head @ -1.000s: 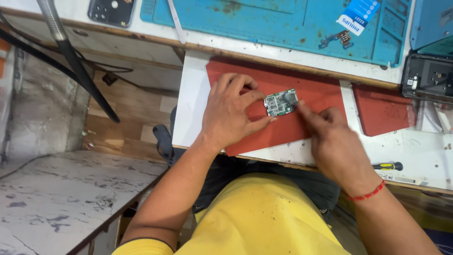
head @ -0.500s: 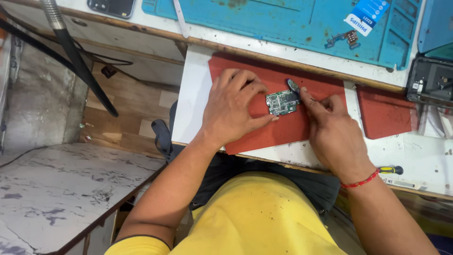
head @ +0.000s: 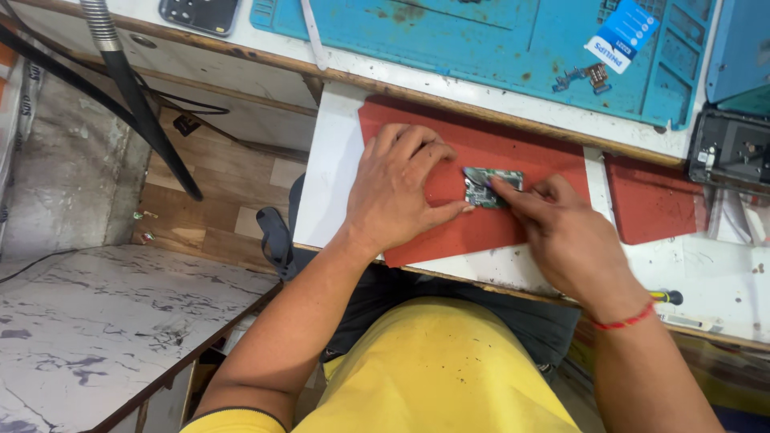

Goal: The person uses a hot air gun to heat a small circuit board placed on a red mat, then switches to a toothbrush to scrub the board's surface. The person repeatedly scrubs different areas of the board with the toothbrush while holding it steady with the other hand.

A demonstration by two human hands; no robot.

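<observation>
The circuit board (head: 491,187) lies on the red mat (head: 481,152) between both hands. The left hand (head: 397,192) pinches its left edge. The right hand (head: 561,232) presses fingertips on its top.

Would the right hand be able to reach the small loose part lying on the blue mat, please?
Probably yes. The right hand rests on the small circuit board, and the loose part lies farther up on the blue mat, with only bare red pad between them.

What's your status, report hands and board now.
Left hand steadies board on red mat. Right hand fingers press board's right edge. Nothing in the way.
</observation>
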